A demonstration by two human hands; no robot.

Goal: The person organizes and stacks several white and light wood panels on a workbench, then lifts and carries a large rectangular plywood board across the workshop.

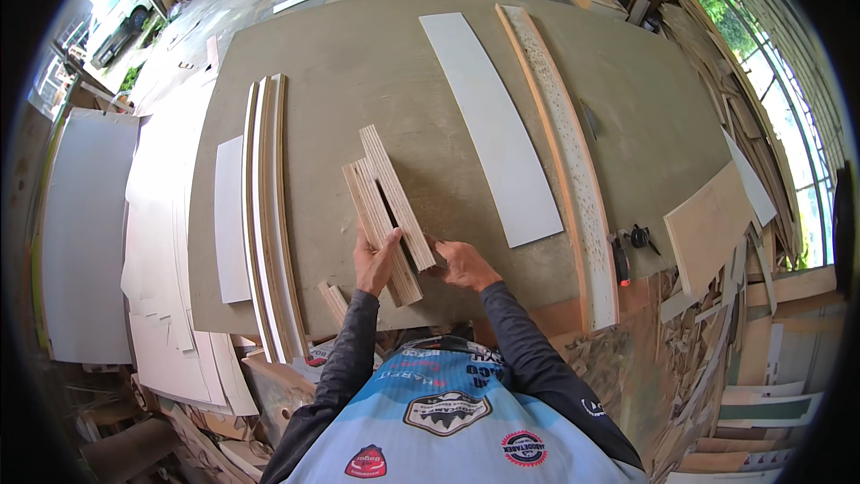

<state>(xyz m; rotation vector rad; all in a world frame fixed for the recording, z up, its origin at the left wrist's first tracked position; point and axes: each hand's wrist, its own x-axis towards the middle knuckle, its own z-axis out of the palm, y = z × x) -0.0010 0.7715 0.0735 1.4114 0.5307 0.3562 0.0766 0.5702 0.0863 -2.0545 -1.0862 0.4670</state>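
Observation:
Near the front edge of the large brownish table (340,54), my two hands hold short, thick plywood strips with layered edges. The left plywood strip (365,206) lies alongside the right plywood strip (394,188), which reaches farther from me; a dark gap runs between them. My left hand (374,262) grips the left strip, its thumb lying over the top by the gap. My right hand (464,265) closes on the near end of the right strip, its fingertips partly hidden behind the wood. Small plywood offcuts (334,298) lie just left of my left forearm.
Long white-faced plywood strips (269,215) stand at the table's left beside a white panel (230,215). To the right lie a wide white board (493,125), a long speckled strip (573,161) and a red-and-black tool (620,258). Scrap boards (717,224) crowd the right side.

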